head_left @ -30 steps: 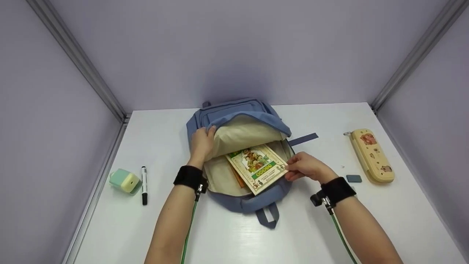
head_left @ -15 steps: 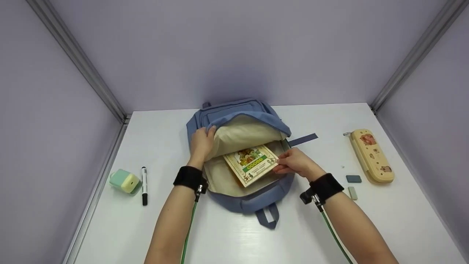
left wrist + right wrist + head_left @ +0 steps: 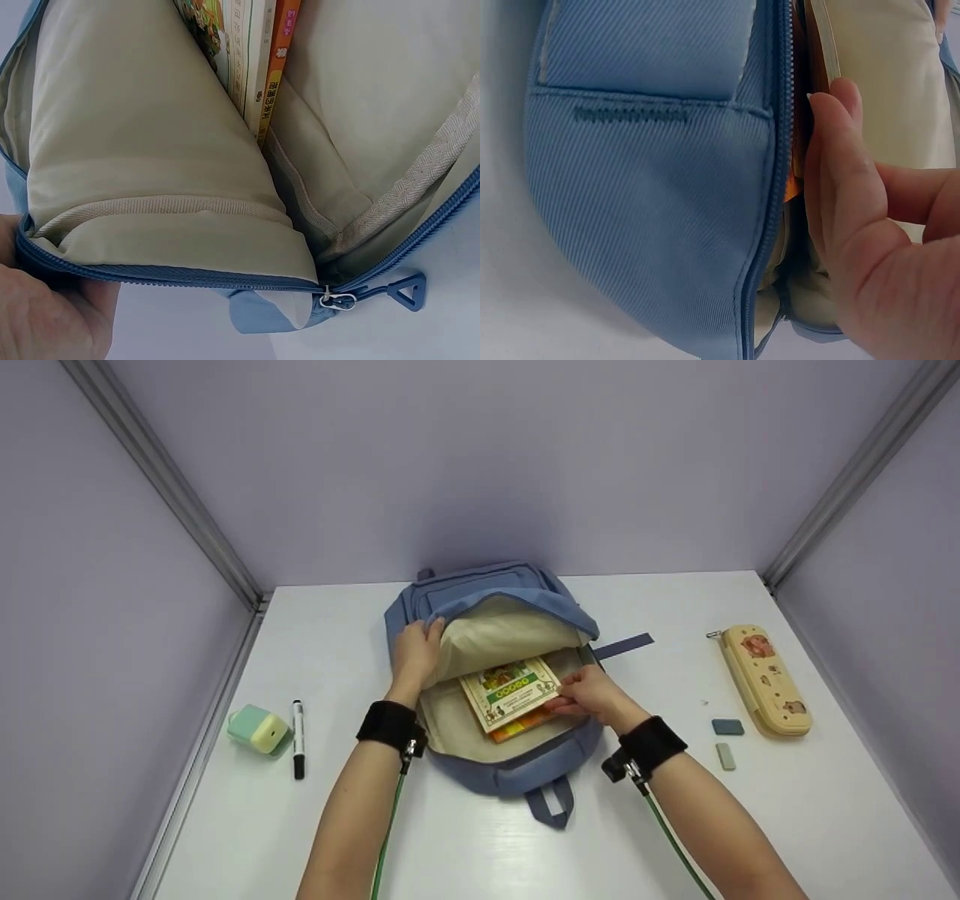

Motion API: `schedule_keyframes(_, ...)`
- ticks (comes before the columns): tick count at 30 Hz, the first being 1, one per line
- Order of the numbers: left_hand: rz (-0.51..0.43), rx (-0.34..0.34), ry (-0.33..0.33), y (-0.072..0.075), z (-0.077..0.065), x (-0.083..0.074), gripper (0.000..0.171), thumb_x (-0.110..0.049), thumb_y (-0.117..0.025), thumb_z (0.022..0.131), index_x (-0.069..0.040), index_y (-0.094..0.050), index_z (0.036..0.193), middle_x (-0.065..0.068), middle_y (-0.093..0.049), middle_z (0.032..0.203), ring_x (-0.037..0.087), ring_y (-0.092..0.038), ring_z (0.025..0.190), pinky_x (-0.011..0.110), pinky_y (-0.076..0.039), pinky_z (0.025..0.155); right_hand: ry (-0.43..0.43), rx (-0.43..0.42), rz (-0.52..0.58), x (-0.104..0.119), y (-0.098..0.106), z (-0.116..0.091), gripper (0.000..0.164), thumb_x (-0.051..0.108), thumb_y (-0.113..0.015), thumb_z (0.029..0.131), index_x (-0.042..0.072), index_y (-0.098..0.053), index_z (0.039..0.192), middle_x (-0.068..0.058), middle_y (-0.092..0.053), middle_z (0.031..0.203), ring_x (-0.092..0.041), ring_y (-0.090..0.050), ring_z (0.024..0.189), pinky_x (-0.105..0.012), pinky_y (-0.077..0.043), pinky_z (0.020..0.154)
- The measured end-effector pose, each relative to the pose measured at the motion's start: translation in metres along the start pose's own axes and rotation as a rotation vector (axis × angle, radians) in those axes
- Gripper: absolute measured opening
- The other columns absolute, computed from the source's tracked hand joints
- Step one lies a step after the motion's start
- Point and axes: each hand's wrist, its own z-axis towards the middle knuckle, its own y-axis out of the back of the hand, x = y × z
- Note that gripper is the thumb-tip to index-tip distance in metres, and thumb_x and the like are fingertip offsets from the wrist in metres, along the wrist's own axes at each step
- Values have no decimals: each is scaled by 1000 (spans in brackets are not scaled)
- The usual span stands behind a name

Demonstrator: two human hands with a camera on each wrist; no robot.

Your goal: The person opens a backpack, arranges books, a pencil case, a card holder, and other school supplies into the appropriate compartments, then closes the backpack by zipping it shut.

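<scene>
A blue backpack (image 3: 517, 780) lies unzipped on the white table, its cream lining showing. My left hand (image 3: 414, 652) grips the edge of the raised flap (image 3: 510, 634), thumb inside the zipper line in the left wrist view. Inside the bag is a cream picture-cover book (image 3: 514, 694), its upper part hidden under the flap. An orange book (image 3: 521, 725) lies beneath it, and its spine (image 3: 279, 67) shows beside the cream one in the left wrist view. At the bag's opening my right hand (image 3: 600, 697) pinches the cream book's right corner between thumb and fingers.
To the right lie a yellow pencil case (image 3: 765, 679), a dark teal block (image 3: 727, 727) and a pale green block (image 3: 725, 756). On the left are a green-and-yellow pencil sharpener (image 3: 259, 729) and a marker (image 3: 298, 739). Walls border the table's back and sides.
My right hand has moved left and slightly up, pushing the cream book deeper under the flap. The orange book's lower edge has come into view. My left hand stays on the flap.
</scene>
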Motion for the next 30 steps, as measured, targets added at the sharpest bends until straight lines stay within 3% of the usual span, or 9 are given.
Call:
schedule_keyframes(8,-10,7,14,-1,1,1,44,-33,-51,103,-13,-39,66,1,-36,60,21,-41,58,34,-35,59,11,94,-37,-3,9,-3,36,-7,-44,99,-25,-39,130,-29,-67,99,-27,-71,88,-39,-54,85)
schedule_keyframes(11,-5,0,10,-2,1,1,45,-33,-52,103,-13,-38,65,1,-36,60,21,-40,58,35,-35,59,28,147,-121,-1,13,-6,37,-1,-42,102,-23,-41,131,-30,-66,104,-30,-70,93,-42,-52,88)
schedule_keyframes(17,2,4,17,-3,0,2,45,-34,-51,103,-13,-38,65,1,-36,61,22,-40,60,35,-35,60,127,158,-364,11,21,-19,38,10,-49,102,-17,-52,128,-29,-65,111,-36,-67,101,-45,-53,86)
schedule_keyframes(23,-12,31,10,-1,0,3,45,-34,-51,103,-12,-38,65,0,-34,62,20,-38,59,33,-33,59,351,48,-507,33,27,-31,30,11,-55,100,-11,-58,120,-25,-67,105,-34,-68,95,-41,-55,80)
schedule_keyframes(30,-19,89,-42,2,0,4,43,-33,-50,103,-12,-40,68,1,-37,64,19,-37,59,33,-32,59,698,-203,-565,59,28,-33,13,3,-55,99,-6,-61,107,-15,-65,88,-31,-65,74,-23,-49,57)
